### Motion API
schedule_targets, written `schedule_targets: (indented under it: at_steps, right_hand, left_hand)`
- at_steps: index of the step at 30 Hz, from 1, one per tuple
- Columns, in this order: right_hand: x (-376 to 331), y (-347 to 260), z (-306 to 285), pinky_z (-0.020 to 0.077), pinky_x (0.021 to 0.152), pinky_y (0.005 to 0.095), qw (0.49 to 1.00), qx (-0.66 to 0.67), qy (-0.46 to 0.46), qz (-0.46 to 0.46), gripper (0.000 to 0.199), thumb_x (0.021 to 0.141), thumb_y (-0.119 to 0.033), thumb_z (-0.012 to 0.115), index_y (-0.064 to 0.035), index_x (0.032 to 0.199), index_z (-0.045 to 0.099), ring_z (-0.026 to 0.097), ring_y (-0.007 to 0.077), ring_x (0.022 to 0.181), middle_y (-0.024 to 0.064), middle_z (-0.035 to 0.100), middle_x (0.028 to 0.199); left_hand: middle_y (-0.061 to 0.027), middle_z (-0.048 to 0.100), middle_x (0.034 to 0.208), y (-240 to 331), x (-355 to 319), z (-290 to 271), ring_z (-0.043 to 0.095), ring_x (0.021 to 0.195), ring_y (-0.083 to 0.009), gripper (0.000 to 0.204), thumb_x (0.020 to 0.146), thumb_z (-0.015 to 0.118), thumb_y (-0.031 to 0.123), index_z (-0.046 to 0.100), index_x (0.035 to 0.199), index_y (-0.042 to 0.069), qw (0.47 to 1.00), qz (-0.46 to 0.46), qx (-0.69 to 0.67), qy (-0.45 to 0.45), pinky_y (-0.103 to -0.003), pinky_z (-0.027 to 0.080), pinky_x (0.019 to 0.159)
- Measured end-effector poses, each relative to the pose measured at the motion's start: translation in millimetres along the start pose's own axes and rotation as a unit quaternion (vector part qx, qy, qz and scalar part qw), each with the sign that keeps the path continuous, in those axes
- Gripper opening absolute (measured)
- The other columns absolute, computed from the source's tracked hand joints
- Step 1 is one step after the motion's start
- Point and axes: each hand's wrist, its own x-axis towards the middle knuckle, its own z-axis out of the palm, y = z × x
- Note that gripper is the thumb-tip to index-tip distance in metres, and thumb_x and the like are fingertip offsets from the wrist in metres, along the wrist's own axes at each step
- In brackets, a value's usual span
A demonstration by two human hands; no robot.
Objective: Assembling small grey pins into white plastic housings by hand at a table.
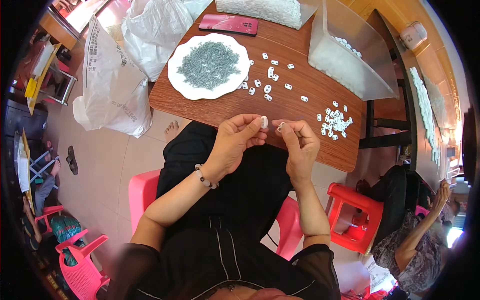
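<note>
My left hand point(239, 137) pinches a small white plastic piece point(264, 121) between thumb and fingers at the near edge of the wooden table point(300, 115). My right hand point(299, 142) holds a tiny part point(281, 126) right next to it, the two hands almost touching. A white plate point(180, 80) heaped with small grey springs point(208, 64) sits on the table's left. Loose white plastic pieces point(272, 80) lie scattered in the middle, and a denser pile point(336, 122) sits at the right.
A pink phone point(228, 24) lies at the table's far edge. A clear plastic bin point(350, 55) with white parts stands at the right. White plastic bags point(112, 85) sit on the floor at the left. Pink and red stools point(352, 220) surround me. Another person point(415, 245) sits at lower right.
</note>
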Motion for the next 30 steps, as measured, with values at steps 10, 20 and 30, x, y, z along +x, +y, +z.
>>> schedule_targets:
  at_steps: [10, 20, 30]
  right_hand:
    - [-2.6, -3.8, 3.8, 0.0483, 0.073, 0.0208, 0.999, -0.017, -0.022, 0.044, 0.008, 0.09, -0.002, 0.059, 0.0023, 0.085, 0.058, 0.058, 0.0059, 0.081, 0.0134, 0.067, 0.101]
    - [-2.4, -2.1, 4.5, 0.0491, 0.072, 0.0203, 0.998, -0.023, -0.015, 0.051, 0.006, 0.09, -0.001, 0.059, 0.0024, 0.084, 0.059, 0.059, 0.006, 0.081, 0.0128, 0.067, 0.099]
    - [-2.2, 5.5, 2.5, 0.0452, 0.063, 0.0166, 0.998, -0.042, -0.01, 0.044, 0.007, 0.089, -0.001, 0.06, 0.003, 0.083, 0.06, 0.056, 0.0022, 0.072, 0.0113, 0.067, 0.095]
  left_hand:
    - [-0.0034, 0.066, 0.091, 5.1, 0.8, -7.6, 0.061, 0.077, -0.0083, 0.022, 0.093, 0.06, 0.015, 0.064, 0.108, -0.001, 0.999, -0.029, -0.02, -0.022, -0.022, 0.052, 0.072]
    - [-0.0043, 0.067, 0.092, 2.5, 0.4, -6.7, 0.062, 0.077, -0.0082, 0.024, 0.092, 0.063, 0.016, 0.064, 0.108, -0.001, 1.0, -0.009, 0.003, -0.022, -0.022, 0.052, 0.07]
    - [-0.0046, 0.068, 0.093, -0.2, -0.4, -7.1, 0.062, 0.077, -0.0083, 0.023, 0.092, 0.062, 0.015, 0.064, 0.108, -0.001, 0.999, 0.011, 0.036, -0.024, -0.022, 0.052, 0.07]
